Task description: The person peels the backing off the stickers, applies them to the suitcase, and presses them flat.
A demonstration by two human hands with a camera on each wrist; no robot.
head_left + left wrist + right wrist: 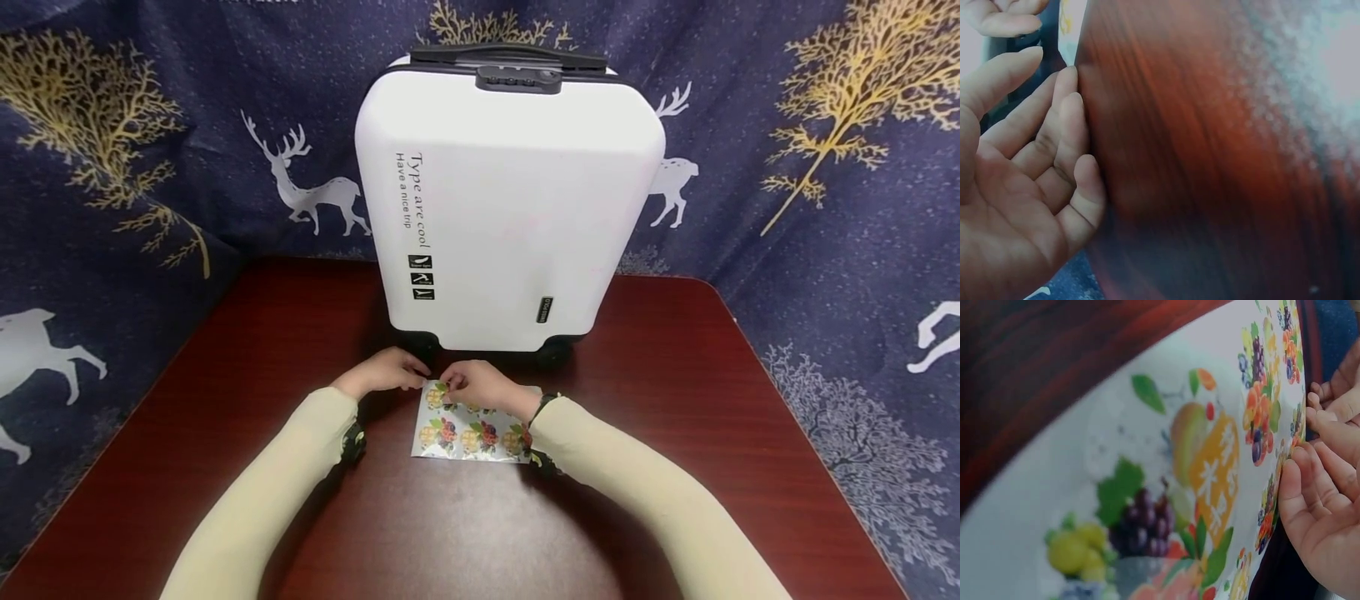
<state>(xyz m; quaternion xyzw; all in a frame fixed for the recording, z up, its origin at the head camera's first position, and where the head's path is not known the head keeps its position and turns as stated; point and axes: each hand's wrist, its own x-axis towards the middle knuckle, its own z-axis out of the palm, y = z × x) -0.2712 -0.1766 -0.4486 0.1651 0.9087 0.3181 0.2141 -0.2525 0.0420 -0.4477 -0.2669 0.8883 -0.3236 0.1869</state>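
A glossy white sheet of fruit stickers [468, 450] lies on the table before me, printed with rows of waffle-like pieces, berries and leaves. My left hand [384, 371] is at its far left corner. In the left wrist view the left fingertips [1067, 78] touch that corner, and the thumb stands apart from them. Over the upper left sticker is my right hand [486, 387], fingers bent down onto the sheet. The right fingertips [1291, 478] rest on the prints in the right wrist view; whether they pinch a sticker's edge is hidden.
A white suitcase [510, 208] with a black handle and combination lock stands upright just beyond the hands. The table [300, 517] is dark red wood. Behind it hangs a navy cloth [225, 100] with deer and gold trees. A dark band circles each wrist.
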